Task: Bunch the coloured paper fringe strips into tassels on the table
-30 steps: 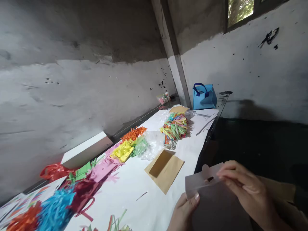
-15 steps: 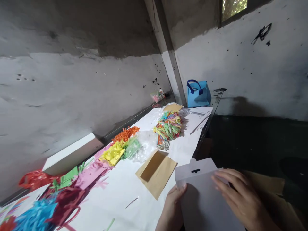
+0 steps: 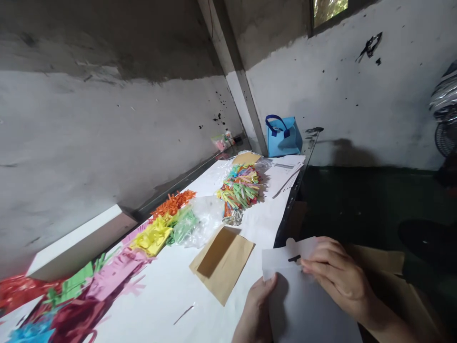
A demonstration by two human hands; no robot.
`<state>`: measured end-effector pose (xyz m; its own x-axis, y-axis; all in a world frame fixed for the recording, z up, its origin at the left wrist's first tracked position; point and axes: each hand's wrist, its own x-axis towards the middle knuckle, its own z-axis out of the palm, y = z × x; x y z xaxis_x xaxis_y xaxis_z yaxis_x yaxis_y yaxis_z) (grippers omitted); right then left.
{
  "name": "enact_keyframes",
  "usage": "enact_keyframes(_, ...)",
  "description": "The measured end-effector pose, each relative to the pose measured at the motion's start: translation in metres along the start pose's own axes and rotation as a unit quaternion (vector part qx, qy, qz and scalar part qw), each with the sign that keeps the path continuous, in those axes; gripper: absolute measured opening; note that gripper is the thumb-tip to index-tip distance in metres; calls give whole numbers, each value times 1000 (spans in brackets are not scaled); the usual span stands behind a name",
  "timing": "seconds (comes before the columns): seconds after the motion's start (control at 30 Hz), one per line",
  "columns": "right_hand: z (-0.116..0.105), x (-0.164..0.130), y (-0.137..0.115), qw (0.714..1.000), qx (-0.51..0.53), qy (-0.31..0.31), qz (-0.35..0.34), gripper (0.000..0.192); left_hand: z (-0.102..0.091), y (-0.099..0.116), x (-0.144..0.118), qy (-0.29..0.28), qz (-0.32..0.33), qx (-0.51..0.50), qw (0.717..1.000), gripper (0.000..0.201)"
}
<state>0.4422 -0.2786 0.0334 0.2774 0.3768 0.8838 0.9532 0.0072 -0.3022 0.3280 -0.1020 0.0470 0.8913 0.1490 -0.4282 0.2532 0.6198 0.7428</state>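
A white card envelope (image 3: 307, 300) with a rounded tab and a dark slot in its top flap fills the lower right of the head view. My left hand (image 3: 255, 307) grips its left edge, thumb on the front face and the other fingers hidden behind. Closed at the upper right, my right hand (image 3: 335, 274) has its fingertips pinched on the flap beside the slot. Left of the envelope, an open brown paper envelope (image 3: 228, 271) lies on the white-covered table (image 3: 150, 305).
Coloured fringed paper, such as a yellow bundle (image 3: 155, 236), lines the table's left side. Beyond it are a clear plastic bag (image 3: 207, 214), a multicoloured paper-strip bundle (image 3: 241, 186) and a blue bag (image 3: 284, 138). A cardboard box (image 3: 400, 295) stands below at right.
My right hand has moved left along the flap to the slot, its fingers curling from flat into a pinch. My left hand keeps its hold. The view has turned slightly right.
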Motion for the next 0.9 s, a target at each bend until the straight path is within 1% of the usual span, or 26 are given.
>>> enact_keyframes(0.03,2,-5,0,999,-32,11,-13,22,2,0,1,0,-6,-4,1000,44)
enact_keyframes(0.1,5,-14,1,996,-81,12,-28,26,5,0,2,2,-17,-14,1000,45)
enact_keyframes(0.2,6,-23,2,995,-95,-15,-29,34,4,-1,5,15,-32,-27,999,45)
enact_keyframes(0.27,5,-24,4,997,-63,-34,6,32,2,-2,6,14,-32,-33,999,46)
enact_keyframes(0.37,1,-16,5,993,19,-66,94,16,1,-5,7,1,-26,-28,999,49)
enact_keyframes(0.4,0,-13,5,990,40,-74,112,12,1,-5,6,1,-26,-22,999,50)
enact_keyframes(0.47,-2,-9,2,990,48,-75,113,12,4,-6,5,2,-26,-13,1000,52)
enact_keyframes(0.57,-2,-13,-5,995,5,-35,89,17,8,-4,3,-4,-25,-6,1000,53)
enact_keyframes(0.6,-2,-19,-7,995,-11,-13,93,16,9,-3,2,-4,-22,-7,1000,52)
enact_keyframes(0.67,-3,-35,-6,988,-41,62,138,12,8,0,0,12,-6,-11,1000,49)
enact_keyframes(0.7,-5,-44,-3,976,-65,109,177,9,6,2,-2,26,6,-13,1000,47)
enact_keyframes(0.73,-7,-54,2,962,-104,136,212,8,4,4,-3,43,18,-14,999,46)
enact_keyframes(0.77,-10,-63,8,952,-149,137,231,10,1,6,-5,58,28,-14,998,46)
enact_keyframes(0.8,-13,-71,13,946,-193,115,233,15,-1,8,-6,70,34,-15,997,46)
enact_keyframes(0.87,-15,-82,17,942,-270,39,195,28,-1,9,-8,74,37,-29,996,47)
enact_keyframes(0.9,-14,-83,14,942,-288,7,173,35,1,7,-7,69,40,-41,996,47)
